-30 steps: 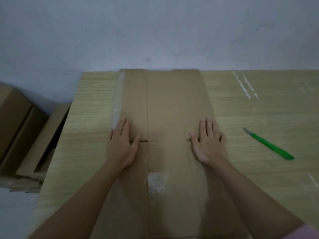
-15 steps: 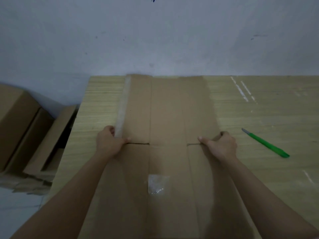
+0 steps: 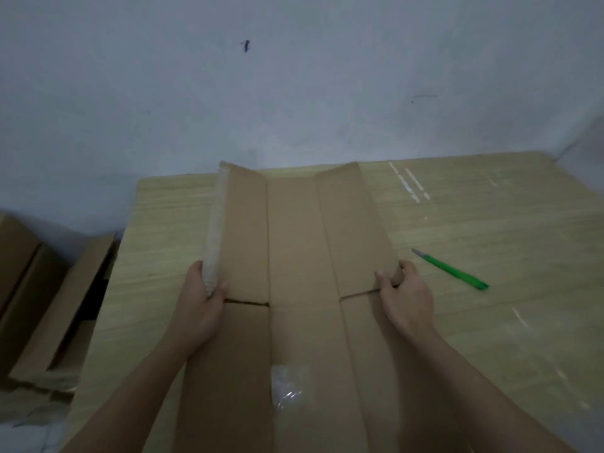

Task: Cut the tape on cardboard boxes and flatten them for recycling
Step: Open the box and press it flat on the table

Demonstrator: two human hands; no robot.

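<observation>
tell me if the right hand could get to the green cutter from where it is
Probably yes: the green cutter lies on bare table just right of the right hand, nothing between, but that hand must first release the cardboard flap.

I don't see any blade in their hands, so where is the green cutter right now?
In the head view the green cutter lies on the wooden table, to the right of the cardboard and just beyond the right hand, untouched.

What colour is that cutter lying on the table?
Bright green, with a grey blade tip. The cutter shows clearly in the head view.
</observation>
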